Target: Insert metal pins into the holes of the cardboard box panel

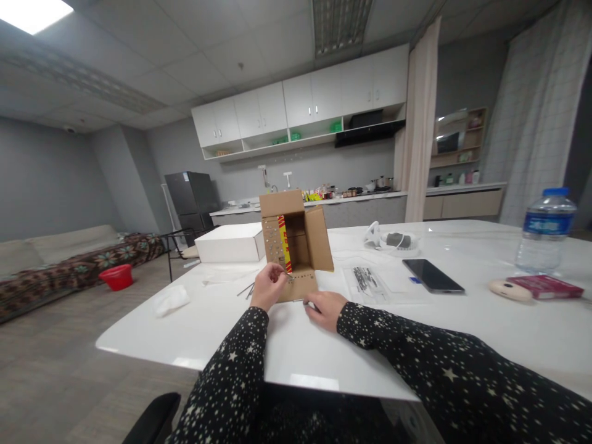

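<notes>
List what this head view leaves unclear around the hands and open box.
All in the head view:
Bare left hand: anything at its fingertips is too small and partly covered by fingers.
Bare right hand: curled fingers hide what, if anything, its grip holds.
Open brown cardboard box: shadow obscures its deepest inside.
Small dark pieces right of it: too small to identify.
Black star-patterned right sleeve: cut off by the right edge.

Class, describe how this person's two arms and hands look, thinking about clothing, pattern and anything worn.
Both arms wear long black sleeves, left sleeve and right sleeve, scattered with pale stars of mixed sizes and tiny specks. They reach about to the wrists. The left hand and right hand are bare, without gloves.
</notes>
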The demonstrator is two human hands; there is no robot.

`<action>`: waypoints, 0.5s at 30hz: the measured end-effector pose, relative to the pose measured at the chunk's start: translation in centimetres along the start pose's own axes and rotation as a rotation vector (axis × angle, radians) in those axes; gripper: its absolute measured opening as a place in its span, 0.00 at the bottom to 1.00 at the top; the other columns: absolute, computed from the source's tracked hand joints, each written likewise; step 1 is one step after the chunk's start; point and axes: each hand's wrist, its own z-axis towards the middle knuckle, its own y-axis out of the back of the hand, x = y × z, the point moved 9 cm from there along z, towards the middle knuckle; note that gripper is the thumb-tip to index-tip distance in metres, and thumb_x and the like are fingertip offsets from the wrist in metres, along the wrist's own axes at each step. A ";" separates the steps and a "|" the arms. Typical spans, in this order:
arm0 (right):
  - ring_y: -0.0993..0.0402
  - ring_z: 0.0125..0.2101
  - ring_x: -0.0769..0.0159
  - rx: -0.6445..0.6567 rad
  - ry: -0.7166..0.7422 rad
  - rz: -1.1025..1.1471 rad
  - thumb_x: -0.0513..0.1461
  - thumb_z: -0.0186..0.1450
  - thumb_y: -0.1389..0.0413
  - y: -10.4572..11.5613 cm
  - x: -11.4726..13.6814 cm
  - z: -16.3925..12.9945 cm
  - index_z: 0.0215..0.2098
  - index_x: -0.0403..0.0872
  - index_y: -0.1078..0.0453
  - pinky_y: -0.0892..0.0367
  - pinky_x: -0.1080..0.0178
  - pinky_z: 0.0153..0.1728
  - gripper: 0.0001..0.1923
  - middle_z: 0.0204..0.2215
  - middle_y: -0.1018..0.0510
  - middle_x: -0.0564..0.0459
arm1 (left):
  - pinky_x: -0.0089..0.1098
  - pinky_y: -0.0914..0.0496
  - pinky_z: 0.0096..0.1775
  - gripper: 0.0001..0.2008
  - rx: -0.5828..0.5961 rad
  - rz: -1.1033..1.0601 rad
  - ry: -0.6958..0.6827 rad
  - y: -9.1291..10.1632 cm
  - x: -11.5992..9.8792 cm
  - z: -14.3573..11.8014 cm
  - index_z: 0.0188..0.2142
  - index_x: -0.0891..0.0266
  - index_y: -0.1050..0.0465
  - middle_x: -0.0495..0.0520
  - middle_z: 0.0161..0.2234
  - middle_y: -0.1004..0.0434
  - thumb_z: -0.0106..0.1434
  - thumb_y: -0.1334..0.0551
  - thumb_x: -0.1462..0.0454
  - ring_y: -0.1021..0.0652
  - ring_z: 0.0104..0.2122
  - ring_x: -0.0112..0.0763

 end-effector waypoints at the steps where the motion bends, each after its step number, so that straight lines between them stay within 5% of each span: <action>1: 0.27 0.35 0.64 -0.007 0.004 -0.001 0.41 0.65 0.52 0.0 0.0 0.0 0.44 0.48 0.29 0.43 0.65 0.33 0.13 0.36 0.22 0.50 | 0.27 0.35 0.29 0.06 -0.006 -0.007 -0.002 0.0 0.0 0.0 0.31 0.62 0.32 0.47 0.24 0.31 0.55 0.42 0.62 0.30 0.25 0.25; 15: 0.28 0.33 0.65 -0.005 0.014 -0.007 0.41 0.65 0.52 -0.1 0.1 0.0 0.44 0.48 0.29 0.43 0.66 0.32 0.14 0.33 0.22 0.51 | 0.27 0.35 0.29 0.06 0.032 -0.039 0.003 -0.8 0.1 -0.2 0.32 0.62 0.32 0.49 0.25 0.28 0.56 0.42 0.63 0.29 0.26 0.26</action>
